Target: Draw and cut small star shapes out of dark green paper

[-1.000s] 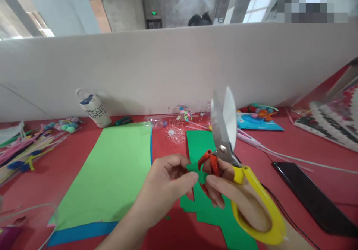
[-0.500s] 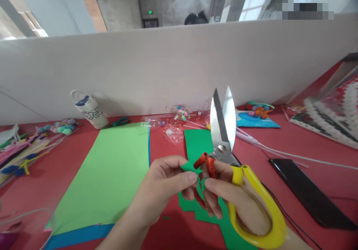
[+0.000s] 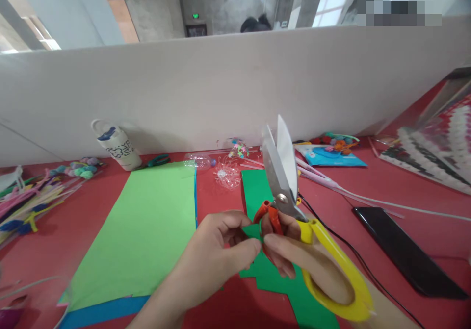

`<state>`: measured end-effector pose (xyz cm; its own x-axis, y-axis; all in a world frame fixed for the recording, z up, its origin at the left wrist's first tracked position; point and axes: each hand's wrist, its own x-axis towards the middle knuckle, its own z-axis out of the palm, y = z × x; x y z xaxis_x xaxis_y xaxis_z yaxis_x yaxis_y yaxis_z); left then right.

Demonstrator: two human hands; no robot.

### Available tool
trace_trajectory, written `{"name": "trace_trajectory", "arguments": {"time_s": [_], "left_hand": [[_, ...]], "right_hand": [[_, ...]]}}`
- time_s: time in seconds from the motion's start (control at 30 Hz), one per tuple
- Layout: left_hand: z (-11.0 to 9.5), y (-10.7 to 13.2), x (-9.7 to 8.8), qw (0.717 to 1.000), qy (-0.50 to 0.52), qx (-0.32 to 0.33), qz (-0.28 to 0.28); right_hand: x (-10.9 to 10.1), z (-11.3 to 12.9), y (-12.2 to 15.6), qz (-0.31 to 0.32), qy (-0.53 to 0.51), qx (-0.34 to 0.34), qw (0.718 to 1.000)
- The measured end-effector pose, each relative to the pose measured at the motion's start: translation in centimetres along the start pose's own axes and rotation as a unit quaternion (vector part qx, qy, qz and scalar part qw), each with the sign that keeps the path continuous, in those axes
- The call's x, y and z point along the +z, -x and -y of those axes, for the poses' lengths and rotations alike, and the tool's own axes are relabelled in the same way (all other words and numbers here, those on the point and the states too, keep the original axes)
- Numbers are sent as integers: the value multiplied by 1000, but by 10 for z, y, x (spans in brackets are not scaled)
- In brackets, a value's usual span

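Note:
My left hand (image 3: 224,245) pinches a small piece of green paper (image 3: 252,231) between thumb and fingers. Close beside it, my right hand (image 3: 290,243) has its fingers through the handles of large scissors (image 3: 282,191), one handle yellow and the other red. The blades point up and away from me, slightly apart. My right thumb and fingertips are near the green piece; whether they touch it I cannot tell. Beneath both hands lies a larger sheet of dark green paper (image 3: 272,282) with stepped cut edges, partly hidden by them.
Light green sheets (image 3: 143,236) lie on the red table at left. A white tumbler (image 3: 119,147), pliers (image 3: 158,161) and a clear plastic bottle (image 3: 198,161) are along the white partition (image 3: 206,93). At right are a black phone (image 3: 405,250), a cable and a blue packet (image 3: 331,156).
The scissors have tilted left, with the blades turned and closer together. My two hands have shifted slightly, and the green piece now shows less between them.

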<state>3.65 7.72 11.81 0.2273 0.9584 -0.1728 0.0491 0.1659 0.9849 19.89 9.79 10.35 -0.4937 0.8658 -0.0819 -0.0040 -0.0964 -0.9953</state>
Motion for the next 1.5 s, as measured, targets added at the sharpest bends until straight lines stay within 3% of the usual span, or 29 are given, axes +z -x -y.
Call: {"name": "trace_trajectory", "arguments": {"time_s": [0.17, 0.3, 0.43, 0.53, 0.67, 0.8, 0.93, 1.2, 1.5], "left_hand": [[-1, -2, 3, 999, 5, 12, -34], [-4, -3, 2, 997, 50, 25, -51], [-4, -1, 1, 1000, -2, 16, -11], [-5, -1, 2, 1000, -18, 3, 6], [-5, -2, 3, 999, 9, 16, -34], [-3, -1, 3, 998, 29, 24, -55], [-2, -2, 3, 997, 46, 12, -57], [-5, -3, -1, 997, 71, 9, -21], [-1, -1, 2, 997, 74, 5, -22]], "right_hand": [[5, -5, -2, -67, 16, 41, 997], [6, -5, -3, -59, 57, 36, 996], [6, -2, -1, -60, 41, 6, 997], [6, -2, -3, -73, 25, 40, 996], [7, -8, -8, -89, 64, 73, 991], [10, -16, -8, -87, 27, 54, 994], [12, -17, -5, -91, -40, -10, 995], [11, -15, -1, -70, -55, -12, 996], [14, 2, -4, -124, -49, -46, 990]]}}
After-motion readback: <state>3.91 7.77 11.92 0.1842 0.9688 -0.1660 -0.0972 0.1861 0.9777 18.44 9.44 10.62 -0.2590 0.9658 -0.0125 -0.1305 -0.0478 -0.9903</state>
